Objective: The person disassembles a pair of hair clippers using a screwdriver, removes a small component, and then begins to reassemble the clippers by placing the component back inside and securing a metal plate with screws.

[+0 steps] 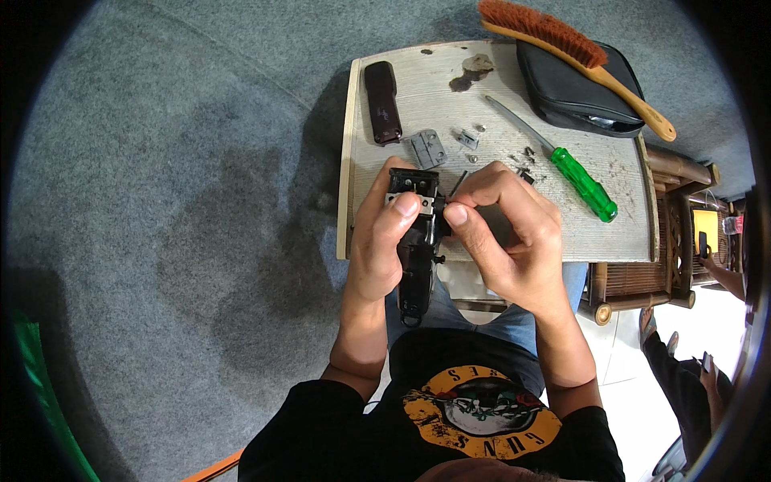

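My left hand is closed around an opened black hair clipper body, held over the near edge of the small table. The left thumb presses on a metal plate at its upper end. My right hand pinches a thin dark piece against the clipper's right side; its exact kind is partly hidden by the fingers. Beyond the hands lie a grey clipper blade, a small metal part and several tiny screws and bits. A dark maroon clipper cover rests at the far left.
A screwdriver with a green handle lies right of my hands on the table. At the far right, a wooden brush sits on a black zip case. Bamboo furniture and another person's leg are on the right.
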Available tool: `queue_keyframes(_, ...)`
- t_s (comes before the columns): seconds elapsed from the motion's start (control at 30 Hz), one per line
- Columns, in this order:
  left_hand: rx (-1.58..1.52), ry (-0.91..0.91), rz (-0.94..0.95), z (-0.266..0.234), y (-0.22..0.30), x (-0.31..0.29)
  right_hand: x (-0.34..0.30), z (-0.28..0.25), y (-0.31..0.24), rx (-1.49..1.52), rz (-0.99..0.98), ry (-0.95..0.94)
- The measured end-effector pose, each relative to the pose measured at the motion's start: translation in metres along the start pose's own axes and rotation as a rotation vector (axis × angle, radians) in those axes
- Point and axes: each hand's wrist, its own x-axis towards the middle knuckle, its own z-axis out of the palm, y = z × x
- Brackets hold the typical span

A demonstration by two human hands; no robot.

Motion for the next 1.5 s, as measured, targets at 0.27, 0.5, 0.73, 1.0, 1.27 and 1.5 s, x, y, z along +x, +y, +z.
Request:
queue_keyframes(0.27,0.036,0.025,0.025,0.004,0.004,0.000,0.003,0.005,-0.003,-0.147,-0.142,-0.045)
queue_keyframes(0.5,0.108,0.017,0.035,0.006,0.006,-0.002,0.001,0.001,-0.002,-0.057,0.015,-0.140)
queue_keyframes(0.73,0.026,0.082,0.030,0.012,0.005,0.000,0.001,-0.006,-0.015,0.058,0.233,-0.069)
queue_keyframes(1.0,0.005,0.100,-0.001,0.013,0.005,-0.002,-0.002,-0.001,-0.003,-0.030,0.032,-0.058)
queue_keyframes(1.27,0.010,0.075,0.019,0.010,0.005,0.000,0.000,-0.003,-0.002,-0.023,0.007,-0.121)
queue_keyframes(1.5,-0.029,0.096,-0.040,0.011,0.008,-0.003,-0.004,0.005,-0.005,0.042,0.101,-0.021)
